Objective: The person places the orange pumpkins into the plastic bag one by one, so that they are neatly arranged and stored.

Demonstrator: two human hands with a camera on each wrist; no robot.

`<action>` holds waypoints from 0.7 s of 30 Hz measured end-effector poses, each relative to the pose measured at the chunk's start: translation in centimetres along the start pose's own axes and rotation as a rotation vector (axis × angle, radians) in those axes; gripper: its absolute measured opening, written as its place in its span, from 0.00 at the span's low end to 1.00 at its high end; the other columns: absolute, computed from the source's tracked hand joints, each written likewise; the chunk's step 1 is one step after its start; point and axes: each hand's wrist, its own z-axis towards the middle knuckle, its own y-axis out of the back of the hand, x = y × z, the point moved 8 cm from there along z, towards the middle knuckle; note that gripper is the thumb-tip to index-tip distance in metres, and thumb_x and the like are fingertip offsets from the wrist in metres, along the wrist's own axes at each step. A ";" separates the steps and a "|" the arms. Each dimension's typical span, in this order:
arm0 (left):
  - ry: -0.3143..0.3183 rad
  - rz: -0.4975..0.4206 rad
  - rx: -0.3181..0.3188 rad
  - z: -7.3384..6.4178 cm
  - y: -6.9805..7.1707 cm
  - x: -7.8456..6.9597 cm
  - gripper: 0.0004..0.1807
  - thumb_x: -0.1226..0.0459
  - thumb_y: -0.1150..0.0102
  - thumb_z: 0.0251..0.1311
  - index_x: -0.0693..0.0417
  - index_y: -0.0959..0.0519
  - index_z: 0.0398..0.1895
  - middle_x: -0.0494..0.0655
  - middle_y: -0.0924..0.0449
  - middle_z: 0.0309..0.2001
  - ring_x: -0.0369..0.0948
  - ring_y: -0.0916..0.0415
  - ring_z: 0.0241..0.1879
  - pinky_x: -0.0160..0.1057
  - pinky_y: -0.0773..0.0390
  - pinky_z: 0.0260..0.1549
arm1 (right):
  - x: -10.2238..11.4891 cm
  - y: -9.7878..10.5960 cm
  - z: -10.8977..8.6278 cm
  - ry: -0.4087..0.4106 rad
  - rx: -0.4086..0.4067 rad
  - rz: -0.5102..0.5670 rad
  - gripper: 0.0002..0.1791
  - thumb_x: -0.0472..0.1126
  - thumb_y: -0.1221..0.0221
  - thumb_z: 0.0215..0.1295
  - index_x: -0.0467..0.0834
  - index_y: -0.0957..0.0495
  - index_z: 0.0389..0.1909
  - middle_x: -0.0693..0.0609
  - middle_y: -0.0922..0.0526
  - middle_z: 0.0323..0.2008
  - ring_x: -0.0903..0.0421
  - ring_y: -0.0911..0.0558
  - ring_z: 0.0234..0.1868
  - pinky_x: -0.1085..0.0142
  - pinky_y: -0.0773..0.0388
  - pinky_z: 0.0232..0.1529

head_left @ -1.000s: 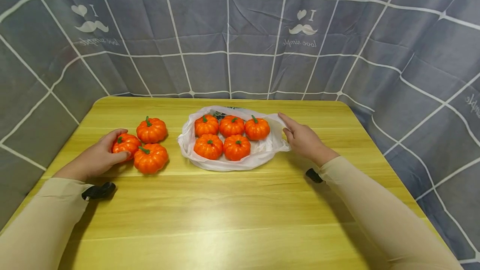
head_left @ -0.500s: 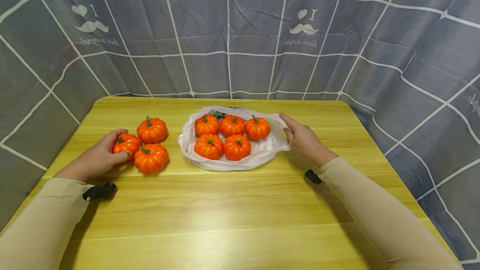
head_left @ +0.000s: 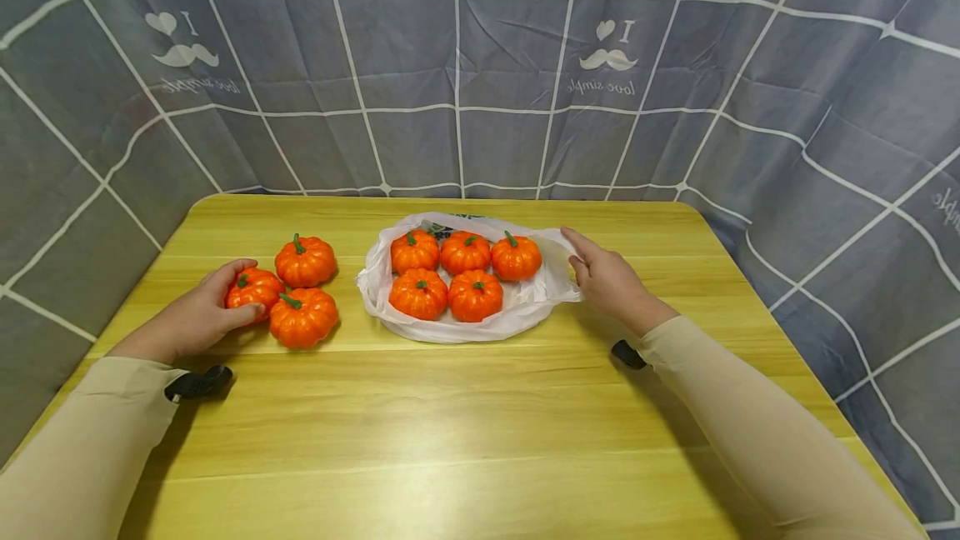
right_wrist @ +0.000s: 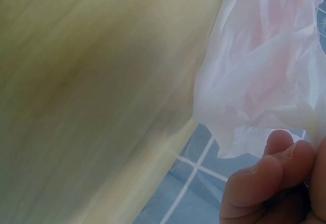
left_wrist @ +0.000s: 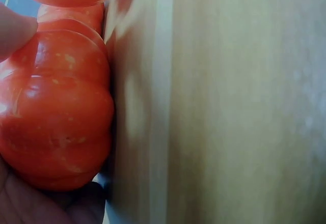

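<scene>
At the table's left, my left hand [head_left: 187,313] grips a small orange pumpkin [head_left: 253,288] with a green stem, thumb on the near side and fingers on the far side. In the left wrist view, that pumpkin [left_wrist: 58,112] sits between thumb and fingers, low against the tabletop. Two more pumpkins, a far one [head_left: 305,262] and a near one [head_left: 303,319], stand just right of it. A white plastic bag [head_left: 450,330] lies spread in the middle, holding several pumpkins. My right hand [head_left: 615,283] pinches the bag's right edge; the right wrist view shows its fingers [right_wrist: 254,183] curled beside the plastic [right_wrist: 254,76].
The wooden table [head_left: 465,432] has rounded far corners. A grey curtain [head_left: 502,57] with white grid lines hangs behind it and along both sides. Black straps with small devices, one at the left wrist [head_left: 198,383], sit at both cuffs.
</scene>
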 end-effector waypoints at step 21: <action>0.052 0.066 -0.200 -1.3 2.6 0.5 0.44 0.52 0.41 0.73 0.67 0.45 0.81 0.79 0.30 0.65 0.69 0.28 0.58 0.42 0.27 0.48 | 0.1 0.4 -0.3 -0.017 0.010 0.042 0.31 0.42 0.53 0.84 0.50 0.44 0.84 0.49 0.22 0.24 0.55 0.30 0.19 0.61 0.29 0.28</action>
